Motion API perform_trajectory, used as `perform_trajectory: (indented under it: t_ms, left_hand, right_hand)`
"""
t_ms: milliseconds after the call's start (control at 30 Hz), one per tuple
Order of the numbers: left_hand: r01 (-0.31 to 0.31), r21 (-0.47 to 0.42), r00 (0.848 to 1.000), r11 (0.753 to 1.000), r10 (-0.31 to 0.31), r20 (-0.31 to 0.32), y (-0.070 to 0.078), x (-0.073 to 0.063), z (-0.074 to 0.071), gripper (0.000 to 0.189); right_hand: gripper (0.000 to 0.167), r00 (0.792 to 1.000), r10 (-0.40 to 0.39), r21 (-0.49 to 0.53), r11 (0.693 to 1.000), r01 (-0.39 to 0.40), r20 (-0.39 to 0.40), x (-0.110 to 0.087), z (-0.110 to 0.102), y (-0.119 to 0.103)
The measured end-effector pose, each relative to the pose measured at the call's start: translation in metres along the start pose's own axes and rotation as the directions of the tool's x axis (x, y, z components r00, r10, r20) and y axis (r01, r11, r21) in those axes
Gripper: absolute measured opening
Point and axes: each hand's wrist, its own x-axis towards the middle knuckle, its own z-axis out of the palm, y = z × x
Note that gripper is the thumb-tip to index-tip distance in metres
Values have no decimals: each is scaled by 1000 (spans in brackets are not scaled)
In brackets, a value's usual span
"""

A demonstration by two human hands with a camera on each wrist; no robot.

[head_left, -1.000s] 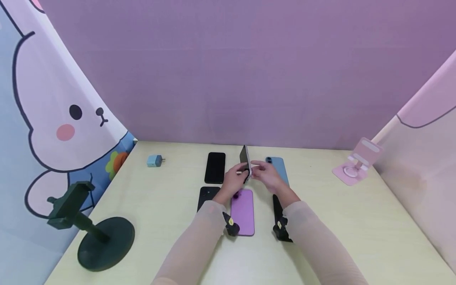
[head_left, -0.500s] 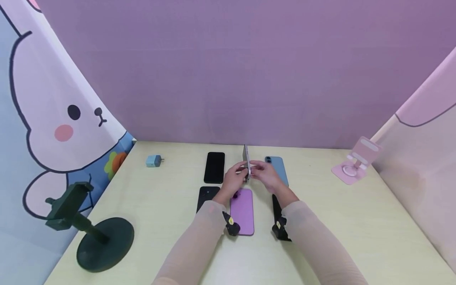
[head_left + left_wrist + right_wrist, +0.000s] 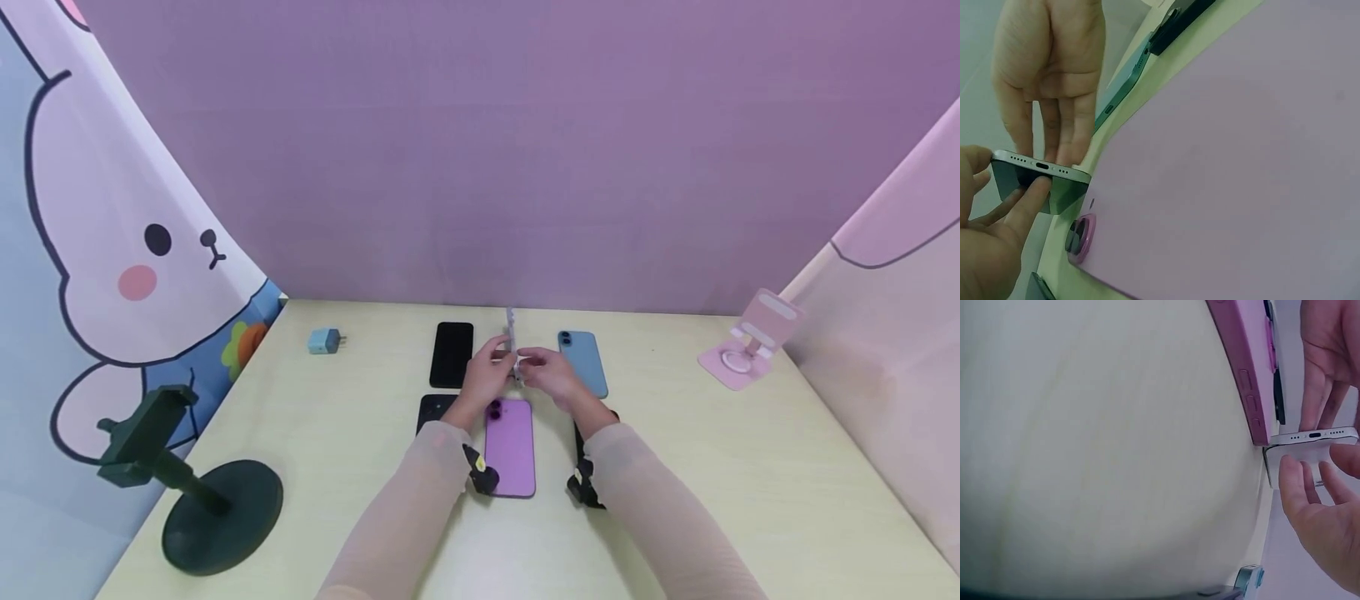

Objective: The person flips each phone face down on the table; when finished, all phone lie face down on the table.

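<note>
A phone with a pale back point(image 3: 512, 327) stands on edge between my hands, charging port toward me. My left hand point(image 3: 483, 377) grips it from the left, fingers on its dark screen point(image 3: 1007, 178) in the left wrist view. From the other side my right hand point(image 3: 552, 377) holds it, fingertips against the white back point(image 3: 1282, 464) in the right wrist view. Just below lies a purple phone point(image 3: 512, 450), camera side up. A blue phone point(image 3: 583, 365) is right of my right hand. Left of my left hand lies a black phone point(image 3: 452, 354).
Another dark phone point(image 3: 433, 408) is partly hidden by my left arm. A dark object point(image 3: 579, 446) lies under my right wrist. A blue charger plug point(image 3: 324, 341), a dark green stand point(image 3: 222, 517) and a pink stand point(image 3: 738, 364) are on the table point(image 3: 750, 467).
The phone has shifted slightly left and turned, so its dark screen no longer faces the head view and it appears nearly edge-on. My right hand moved left and slightly nearer along with it.
</note>
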Motion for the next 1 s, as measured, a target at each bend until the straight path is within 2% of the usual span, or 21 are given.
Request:
perform_trajectory:
  t_ms: [200,400,633,833,1000]
  left_hand:
    - [-10,102,1000,995,10,-2,0,0,-5,37]
    - [-23,143,1000,990,22,8,-1,1,-9,36]
    - [-33,236,999,971,37,-12,-5,2,-12,38]
    - [27,306,1000,952,-24,-14,-7,-1,-14,40]
    - [58,340,998,939,-56,-15,-10,0,-15,42]
  right_hand:
    - [40,999,44,-79,996,-42,27,-1,1,3]
    - [42,996,70,-92,994,-65,48,-1,0,4]
    - [45,992,122,-176,977,-123,-15,4,-1,7]
    - [47,992,117,-260,957,-126,-51,5,1,8]
    - [47,992,117,-354,926,-129,-55,4,4,4]
